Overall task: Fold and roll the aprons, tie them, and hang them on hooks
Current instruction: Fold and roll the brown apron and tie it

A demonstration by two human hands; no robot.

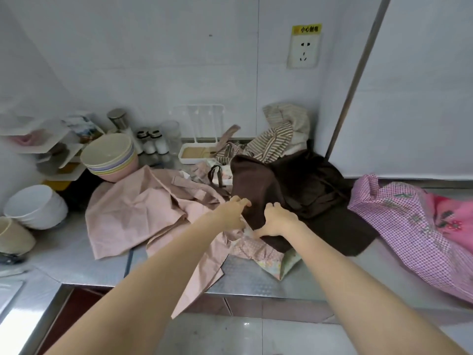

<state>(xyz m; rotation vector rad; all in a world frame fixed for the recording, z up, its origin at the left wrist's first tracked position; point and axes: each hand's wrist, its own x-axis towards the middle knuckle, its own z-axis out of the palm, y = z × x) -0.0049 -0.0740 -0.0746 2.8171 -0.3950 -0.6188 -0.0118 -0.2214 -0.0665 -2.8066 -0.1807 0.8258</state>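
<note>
A dark brown apron (302, 190) lies crumpled in the middle of the steel counter (76, 257), on top of a floral patterned apron (263, 254). My left hand (234, 212) grips the brown apron's near left edge with bent fingers. My right hand (275, 219) pinches the same edge just to the right. A pale pink apron (133, 211) spreads to the left, one corner hanging over the counter's front. A striped apron (273, 142) is heaped at the back by the wall. A pink checked apron (409, 226) lies at the right.
Stacked pastel bowls (110, 157) and white bowls (35, 206) stand at the left. Spice jars (151, 142) and a white rack with a tray (197, 149) sit along the back wall. A wall socket (304, 49) is above. A sink edge (10, 290) shows at lower left.
</note>
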